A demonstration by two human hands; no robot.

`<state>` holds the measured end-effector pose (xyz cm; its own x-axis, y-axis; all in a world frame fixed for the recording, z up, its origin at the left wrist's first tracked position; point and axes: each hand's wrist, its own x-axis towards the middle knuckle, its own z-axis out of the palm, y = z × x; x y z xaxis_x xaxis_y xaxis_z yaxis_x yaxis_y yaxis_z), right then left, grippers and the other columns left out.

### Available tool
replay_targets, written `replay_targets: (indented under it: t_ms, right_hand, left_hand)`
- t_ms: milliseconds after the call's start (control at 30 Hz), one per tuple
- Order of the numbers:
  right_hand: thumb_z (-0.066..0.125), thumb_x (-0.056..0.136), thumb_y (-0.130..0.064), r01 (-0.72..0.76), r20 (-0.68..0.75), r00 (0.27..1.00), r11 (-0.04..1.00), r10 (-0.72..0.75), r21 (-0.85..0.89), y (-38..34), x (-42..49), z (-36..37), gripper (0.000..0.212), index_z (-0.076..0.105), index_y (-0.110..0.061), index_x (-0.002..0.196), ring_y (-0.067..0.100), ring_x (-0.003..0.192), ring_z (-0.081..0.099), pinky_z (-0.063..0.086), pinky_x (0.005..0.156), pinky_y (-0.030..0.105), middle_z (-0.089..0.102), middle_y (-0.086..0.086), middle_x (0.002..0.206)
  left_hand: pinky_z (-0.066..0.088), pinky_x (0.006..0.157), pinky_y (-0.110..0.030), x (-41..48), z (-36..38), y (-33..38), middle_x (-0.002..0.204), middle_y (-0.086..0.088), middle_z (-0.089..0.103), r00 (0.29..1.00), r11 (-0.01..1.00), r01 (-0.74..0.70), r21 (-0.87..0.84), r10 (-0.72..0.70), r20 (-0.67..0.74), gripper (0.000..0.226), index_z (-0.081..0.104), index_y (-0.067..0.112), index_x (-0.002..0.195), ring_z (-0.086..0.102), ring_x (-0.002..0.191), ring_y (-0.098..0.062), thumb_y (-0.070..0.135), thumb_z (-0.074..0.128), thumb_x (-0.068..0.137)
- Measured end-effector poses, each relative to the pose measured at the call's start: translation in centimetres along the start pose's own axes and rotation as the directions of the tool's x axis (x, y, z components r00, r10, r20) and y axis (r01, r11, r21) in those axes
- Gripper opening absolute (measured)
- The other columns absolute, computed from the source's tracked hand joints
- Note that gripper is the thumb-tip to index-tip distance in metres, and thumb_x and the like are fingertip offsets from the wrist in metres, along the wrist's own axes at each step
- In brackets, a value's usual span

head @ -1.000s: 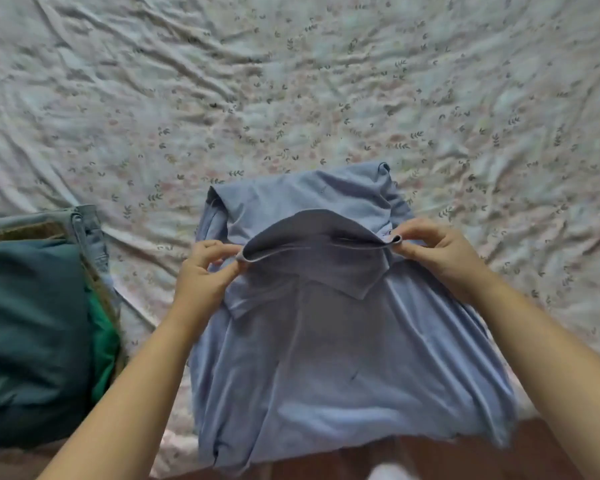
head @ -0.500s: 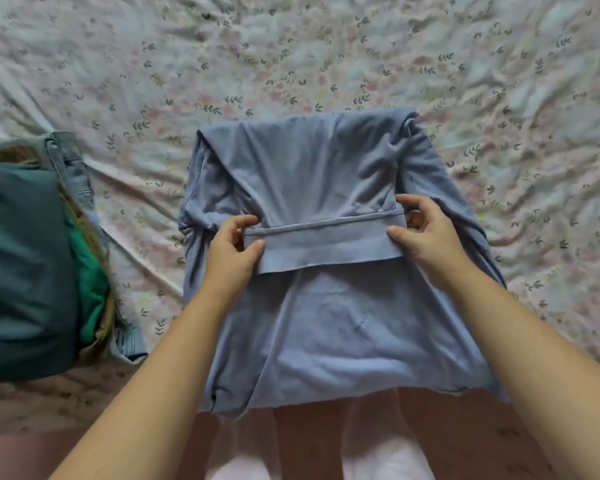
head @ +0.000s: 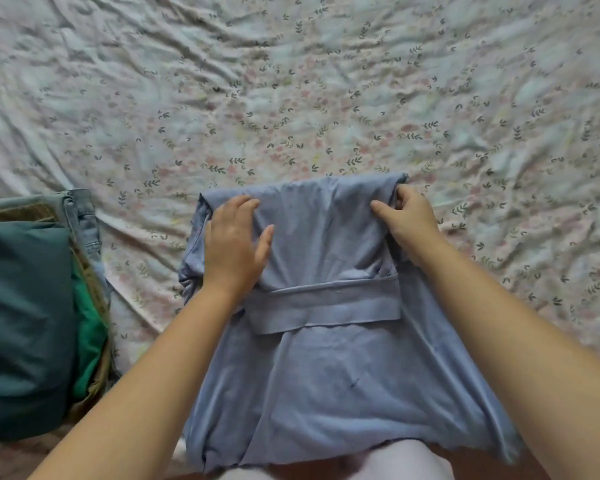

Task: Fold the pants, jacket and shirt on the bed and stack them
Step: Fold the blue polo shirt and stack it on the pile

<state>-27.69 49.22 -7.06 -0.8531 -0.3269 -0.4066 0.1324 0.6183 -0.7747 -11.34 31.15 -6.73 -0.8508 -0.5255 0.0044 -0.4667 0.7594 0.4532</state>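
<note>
Here, left hand (head: 234, 242) flat on shirt (head: 326, 375); right hand (head: 407, 220) grips its far edge.

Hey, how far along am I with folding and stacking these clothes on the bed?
Done, it seems: the jacket lies folded on top of the pants at the left. In hand: the shirt, only partly folded, with the left hand pressing flat on it and the right hand gripping its far corner. Left to do: finish folding the shirt and set it on that pile.
</note>
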Motion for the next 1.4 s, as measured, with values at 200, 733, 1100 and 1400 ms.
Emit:
replay_targets:
  t_ms: [200, 733, 1100, 1400]
  right_hand:
    - [0.056, 0.084, 0.005, -0.115, 0.004, 0.993, 0.971, 0.117, 0.208, 1.2, 3.4, -0.4, 0.052, 0.042, -0.012, 0.131, 0.021, 0.093, 0.06, 0.047, 0.094, 0.038, 0.063, 0.01, 0.1]
    - [0.027, 0.087, -0.046, 0.49, 0.317, 0.853, 0.426, -0.414, -0.761, 2.5, 3.9, 5.6, 0.06, 0.04, -0.019, 0.139, 0.031, 0.135, 0.034, -0.007, 0.109, 0.051, 0.038, 0.007, 0.146]
    - [0.064, 0.084, -0.03, 0.548, 0.525, 0.817, 0.598, -0.236, -0.584, -3.8, 9.0, -0.1, 0.034, 0.053, -0.014, 0.112, 0.024, 0.098, 0.052, 0.04, 0.077, 0.032, 0.057, 0.006, 0.112]
    - [0.061, 0.085, -0.011, 0.453, 0.528, 0.843, 0.667, -0.105, -0.591, -5.5, 7.2, -3.3, 0.011, 0.055, -0.014, 0.093, 0.022, 0.083, 0.048, 0.035, 0.066, 0.03, 0.054, 0.006, 0.091]
  left_hand:
    - [-0.005, 0.113, -0.05, 1.8, 3.2, -2.1, 0.156, 0.0, -0.012, 0.926, 0.955, -0.013, 0.295, -0.1, 0.365, 0.078, -0.003, 0.019, 0.148, -0.012, 0.143, -0.015, 0.054, 0.037, 0.091]
    - [0.01, 0.109, -0.044, 3.1, 6.5, -4.1, 0.145, -0.008, 0.039, 0.956, 0.904, -0.282, 0.32, 0.236, 0.177, 0.052, 0.036, 0.018, 0.139, 0.027, 0.135, -0.022, 0.039, 0.033, 0.091]
    - [0.045, 0.083, -0.039, 9.2, 0.4, -5.6, 0.098, -0.004, 0.065, 0.967, 0.988, 0.103, -0.112, -0.074, 0.245, 0.021, 0.066, 0.018, 0.098, 0.058, 0.096, -0.026, 0.032, 0.063, 0.083]
    - [0.029, 0.061, -0.03, 9.2, -3.4, -4.3, 0.067, 0.003, 0.048, 0.866, 0.973, 0.217, -0.08, -0.154, 0.476, 0.013, 0.055, 0.014, 0.074, 0.047, 0.075, -0.021, 0.013, 0.064, 0.084]
